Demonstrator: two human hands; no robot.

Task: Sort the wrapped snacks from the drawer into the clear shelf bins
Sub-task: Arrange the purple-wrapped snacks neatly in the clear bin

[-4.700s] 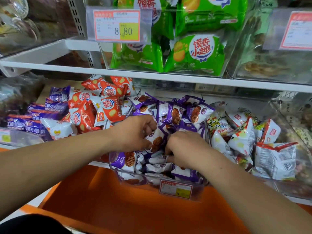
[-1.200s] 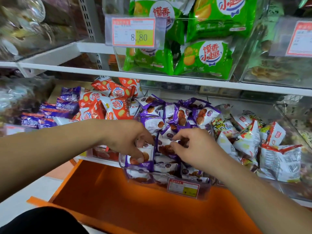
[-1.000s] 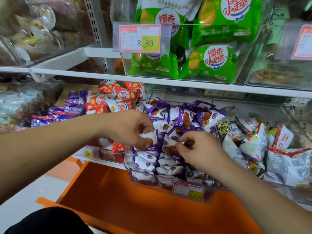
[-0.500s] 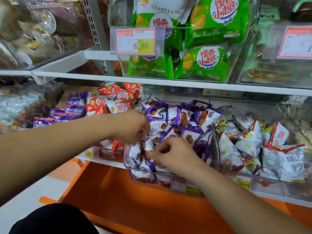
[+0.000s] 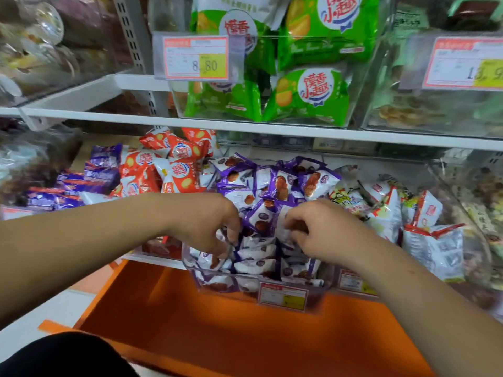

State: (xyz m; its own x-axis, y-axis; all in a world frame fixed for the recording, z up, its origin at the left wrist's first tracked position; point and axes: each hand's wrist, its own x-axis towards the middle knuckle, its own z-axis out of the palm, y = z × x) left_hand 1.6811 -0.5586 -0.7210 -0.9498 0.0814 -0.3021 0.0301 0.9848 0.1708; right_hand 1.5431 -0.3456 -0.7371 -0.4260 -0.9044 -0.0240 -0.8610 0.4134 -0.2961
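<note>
Left hand (image 5: 206,221) curled among purple packets (image 5: 272,183) in clear bin (image 5: 196,278), hold unclear; right hand (image 5: 326,232) pinches 1 of them.

Snack packs (image 5: 275,186) in bin (image 5: 319,294), drawer (image 5: 217,338) below.

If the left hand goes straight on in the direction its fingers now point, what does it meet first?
Most likely the purple-and-white snack packets piled in the clear bin: the left hand has its fingers curled down right over them, perhaps already touching. Depth is unclear.
</note>
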